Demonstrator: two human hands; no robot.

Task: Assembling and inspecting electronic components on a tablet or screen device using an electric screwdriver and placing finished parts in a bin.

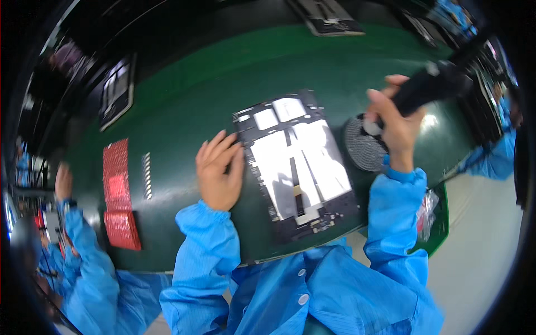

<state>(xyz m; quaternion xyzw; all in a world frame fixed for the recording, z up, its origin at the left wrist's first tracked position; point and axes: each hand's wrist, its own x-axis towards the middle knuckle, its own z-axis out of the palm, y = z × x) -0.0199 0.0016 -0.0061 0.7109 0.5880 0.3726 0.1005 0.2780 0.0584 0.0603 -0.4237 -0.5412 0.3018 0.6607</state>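
Note:
An opened tablet [329, 151] lies in front of me, its white battery surfaces, black strips and small parts exposed. My left hand [219, 173] is open, with its fingers stretched to the tablet's upper left edge. On the other side, my right hand [397, 125] is closed around the lower end of a thick black handheld tool [427, 86], which looks like an electric screwdriver. The tool's tip is hidden by the hand. Just below the fingers lies a round, dark, coiled or ridged disc [362, 149] with a pale round centre.
On the green mat [184, 100] lie red bubble wrap [117, 173], a folded red pouch [123, 230] and a dotted strip [147, 176]. Other tablets stand at the far left [118, 92] and back [329, 17]. A green bin [438, 223] holds clear bags. A co-worker's sleeve [92, 268] is at left.

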